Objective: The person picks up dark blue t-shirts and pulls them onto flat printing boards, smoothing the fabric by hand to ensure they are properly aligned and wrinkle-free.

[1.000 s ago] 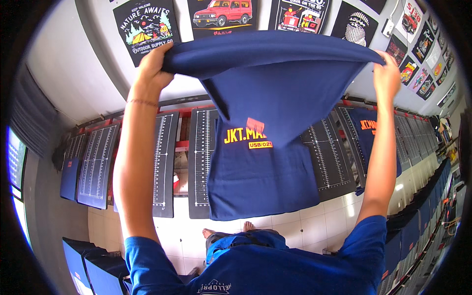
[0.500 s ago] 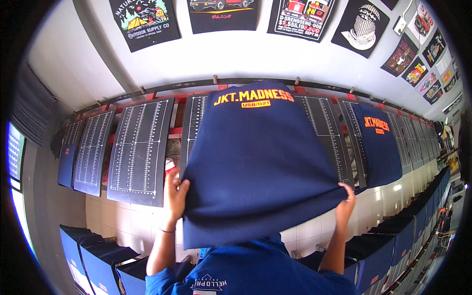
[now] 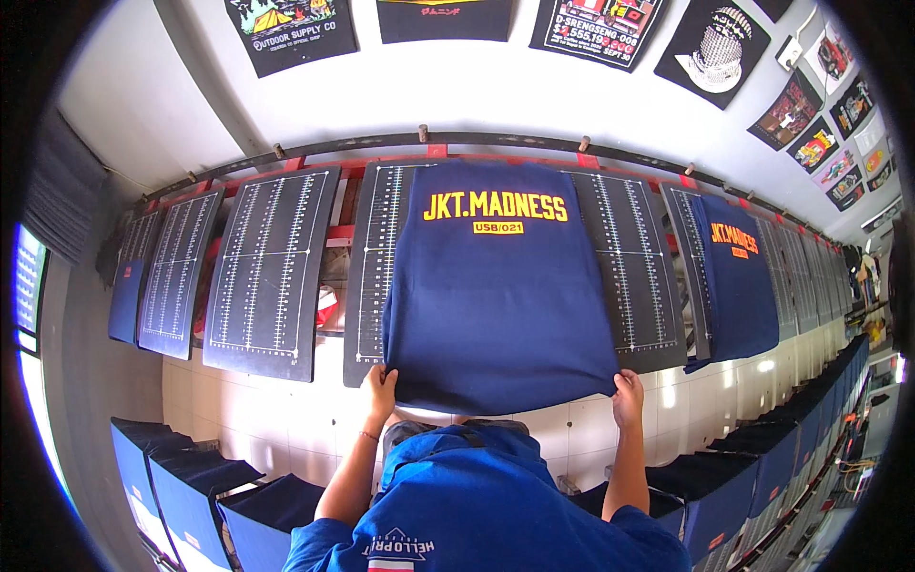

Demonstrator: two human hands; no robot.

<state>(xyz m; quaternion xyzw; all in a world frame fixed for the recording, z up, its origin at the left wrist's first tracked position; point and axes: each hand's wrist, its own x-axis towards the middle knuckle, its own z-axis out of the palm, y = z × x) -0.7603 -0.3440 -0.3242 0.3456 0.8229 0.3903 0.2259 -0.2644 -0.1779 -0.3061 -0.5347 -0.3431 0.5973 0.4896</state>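
Note:
A navy fabric panel (image 3: 500,305) with yellow-orange lettering near its far end lies over a black board with white ruled markings (image 3: 372,276). Its near end hangs past the board's front edge. My left hand (image 3: 379,389) pinches the near left corner of the cloth, thumb and fingers closed on it. At the near right corner, my right hand (image 3: 627,396) grips the cloth the same way. The panel is fairly smooth, with a slight sag between my two hands.
More ruled boards (image 3: 272,276) stand in a row on a red and black frame (image 3: 438,150). Another printed navy panel (image 3: 739,296) lies on a board to the right. Behind me, navy panels (image 3: 195,505) drape over a second row. Printed black cloths (image 3: 713,52) hang on the wall.
Both hands have moved inward, and the cloth's raised near end has come down flatter over the board. The fold along its near right side has opened out.

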